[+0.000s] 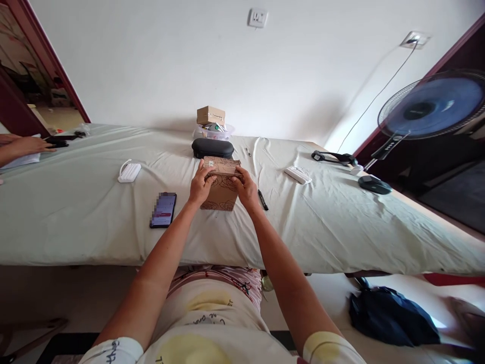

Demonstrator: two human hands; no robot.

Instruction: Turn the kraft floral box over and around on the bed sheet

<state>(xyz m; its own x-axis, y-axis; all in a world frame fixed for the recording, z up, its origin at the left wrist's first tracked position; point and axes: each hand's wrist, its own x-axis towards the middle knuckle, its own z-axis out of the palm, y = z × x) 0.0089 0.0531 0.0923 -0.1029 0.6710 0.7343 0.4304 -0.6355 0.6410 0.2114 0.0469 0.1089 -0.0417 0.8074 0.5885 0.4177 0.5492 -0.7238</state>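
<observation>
A brown cardboard box (pixel 219 194) with dark printed patterns stands on the cloth-covered table in front of me. My left hand (pixel 202 185) grips its upper left edge, thumb on the near face and fingers around the side. On the opposite edge, my right hand (pixel 245 188) holds it the same way. Both thumbs press near the line where the top meets the front face. Just behind the box lies a black zip case (pixel 212 148). A black marker pen (pixel 262 200) rests close to my right hand, and a phone (pixel 163 210) with its screen lit lies left of the box.
White power adapters with cables, one left (pixel 129 172) and one right (pixel 298 175), lie on the table. At the back, a plastic tub (pixel 214 133) carries a small carton (pixel 210 115). A black mouse (pixel 375 185) and a fan (pixel 428 106) are rightward. Another person's hand (pixel 28 146) is far left.
</observation>
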